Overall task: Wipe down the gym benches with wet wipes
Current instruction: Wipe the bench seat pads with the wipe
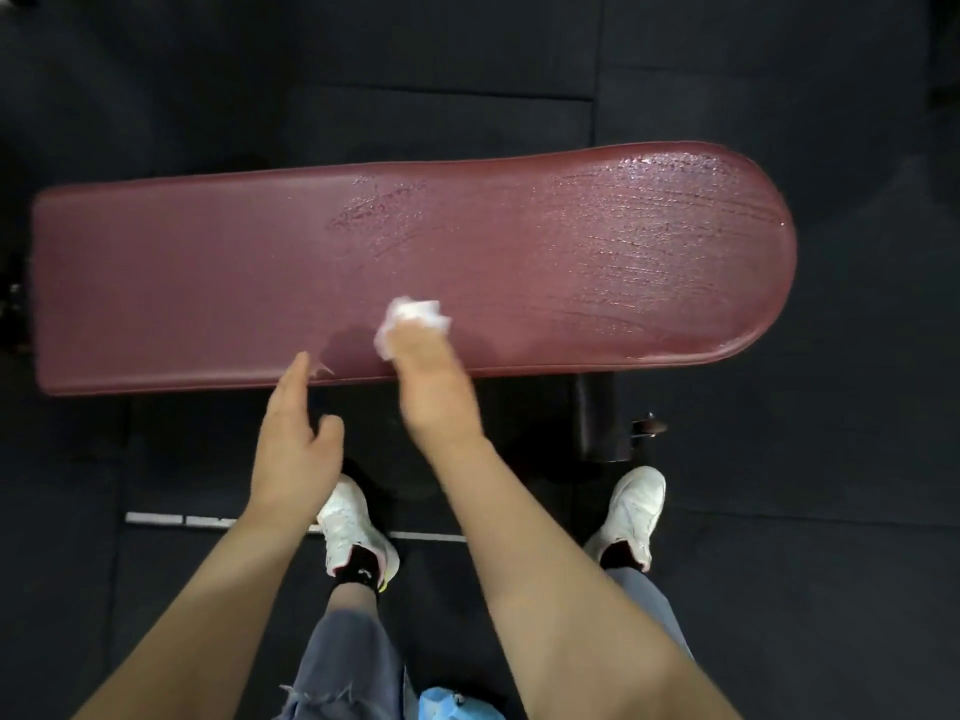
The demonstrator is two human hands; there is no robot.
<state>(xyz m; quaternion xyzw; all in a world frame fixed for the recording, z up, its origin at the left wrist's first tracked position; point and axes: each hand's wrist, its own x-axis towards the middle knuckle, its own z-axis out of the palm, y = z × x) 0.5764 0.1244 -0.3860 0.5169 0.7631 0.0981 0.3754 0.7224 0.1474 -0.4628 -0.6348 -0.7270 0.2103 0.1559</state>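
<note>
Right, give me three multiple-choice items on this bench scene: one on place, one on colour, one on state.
1. Where is the wet wipe?
A. on the floor
B. on the bench pad, under the right hand
C. in the left hand

2. What colour is the bench pad?
A. maroon
B. blue
C. green

3. Which part of the pad looks wet?
A. the square end
B. none of it
C. the rounded end

B: the wipe shows at the right hand's fingertips. A: the pad is dark red. C: streaks glisten there.
</note>
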